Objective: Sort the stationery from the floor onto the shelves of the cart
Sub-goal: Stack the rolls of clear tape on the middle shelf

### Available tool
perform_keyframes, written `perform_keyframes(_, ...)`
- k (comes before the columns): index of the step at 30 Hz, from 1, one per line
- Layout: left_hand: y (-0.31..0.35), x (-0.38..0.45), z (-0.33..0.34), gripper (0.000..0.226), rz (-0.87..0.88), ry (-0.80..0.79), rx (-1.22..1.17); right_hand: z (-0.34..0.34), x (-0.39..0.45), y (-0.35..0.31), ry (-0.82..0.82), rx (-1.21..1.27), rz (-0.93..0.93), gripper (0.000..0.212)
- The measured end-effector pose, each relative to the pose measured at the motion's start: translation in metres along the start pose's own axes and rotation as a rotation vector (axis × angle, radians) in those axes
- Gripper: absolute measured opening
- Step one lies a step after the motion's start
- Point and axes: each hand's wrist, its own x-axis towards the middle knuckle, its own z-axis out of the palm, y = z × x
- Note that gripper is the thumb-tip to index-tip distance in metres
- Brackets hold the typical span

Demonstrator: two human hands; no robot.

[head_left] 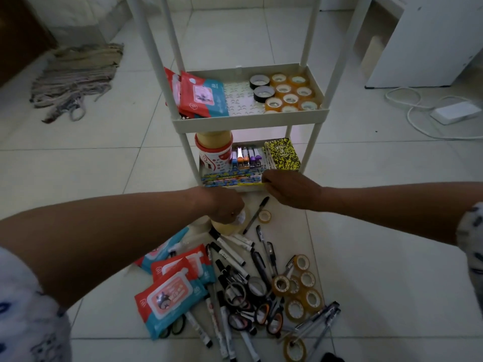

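At the centre of the frame the right hand (290, 189), its forearm stretched in from the right edge, pinches the end of a flat bundle of patterned pencils (232, 178) lying along the front of the cart's (251, 118) bottom shelf, fingers curled around it. Just below and left, the left hand (226, 209) reaches in from the lower left, knuckles up, fingers curled down onto a pale roll of tape (227, 227) on the floor. Markers (230, 253), scissors (261, 313), tape rolls (300, 286) and wipe packs (167, 296) lie heaped across the lower centre.
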Motion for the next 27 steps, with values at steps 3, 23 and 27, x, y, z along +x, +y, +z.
perform_keyframes(3, -0.004, -0.012, 0.007, 0.031, -0.045, -0.03, 0.019, -0.002, 0.032, -0.006, 0.043, -0.012, 0.018, 0.016)
perform_keyframes(23, -0.036, -0.029, 0.064, 0.016, 0.012, 0.275, -0.039, 0.011, 0.018, -0.017, -0.12, -0.02, 0.214, 0.015)
perform_keyframes(27, -0.018, -0.019, 0.066, 0.013, 0.121, 0.295, 0.013, 0.013, -0.012, -0.018, -0.378, -0.049, 0.253, 0.016)
